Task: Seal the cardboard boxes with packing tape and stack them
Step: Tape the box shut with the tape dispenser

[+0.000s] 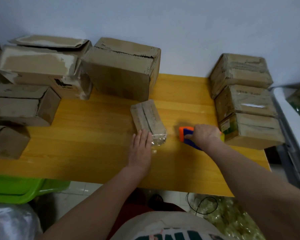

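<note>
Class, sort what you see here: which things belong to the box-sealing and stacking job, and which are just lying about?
Part of the job:
small box, pressed by the left hand
tape dispenser, gripped by the right hand
stacked boxes
waiting boxes

Lying about:
green bin
black cable

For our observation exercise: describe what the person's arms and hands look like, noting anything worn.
Both forearms are bare, no sleeves showing. The left hand and right hand wear no gloves; no rings, watch or bracelet can be seen. Motion blur softens finer detail.
</note>
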### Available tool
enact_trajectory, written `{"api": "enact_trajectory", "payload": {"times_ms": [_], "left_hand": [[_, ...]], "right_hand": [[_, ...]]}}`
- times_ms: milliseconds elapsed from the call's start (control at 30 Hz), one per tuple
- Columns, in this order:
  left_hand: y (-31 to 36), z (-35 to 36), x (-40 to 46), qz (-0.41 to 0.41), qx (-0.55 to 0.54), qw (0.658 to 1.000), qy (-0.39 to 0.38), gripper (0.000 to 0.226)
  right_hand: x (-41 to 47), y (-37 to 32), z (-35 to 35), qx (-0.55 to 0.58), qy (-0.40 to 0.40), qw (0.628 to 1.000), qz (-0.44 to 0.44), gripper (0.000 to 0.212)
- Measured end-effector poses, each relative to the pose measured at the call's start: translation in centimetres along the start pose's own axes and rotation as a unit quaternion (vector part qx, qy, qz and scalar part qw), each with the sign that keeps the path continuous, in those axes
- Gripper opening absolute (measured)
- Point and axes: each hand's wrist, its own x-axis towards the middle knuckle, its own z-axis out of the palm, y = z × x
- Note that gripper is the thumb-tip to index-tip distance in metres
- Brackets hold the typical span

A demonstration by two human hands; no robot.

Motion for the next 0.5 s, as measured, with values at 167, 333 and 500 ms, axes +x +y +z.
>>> {"api": "enact_trajectory", "payload": {"times_ms": [167,333,500], "left_hand": [[-1.2,-0.4,0.4,0.094,0.032,0.992,0.079,0.071],[-3.9,-0.6,2.1,0.198,0.021,0.955,0.218,0.02],[-3.6,-1.0,1.4,0.161,-0.041,0.976,0.142,0.028]], "right_hand": [[-0.1,1.9,1.8,0.263,-0.028,0.961,0.088,0.061],[0.8,1.4,3.4,0.358,-0.066,0.931,0.038,0.043],[0.3,0.0,5.9,0.206,-0.048,0.977,0.001,0.039]]}}
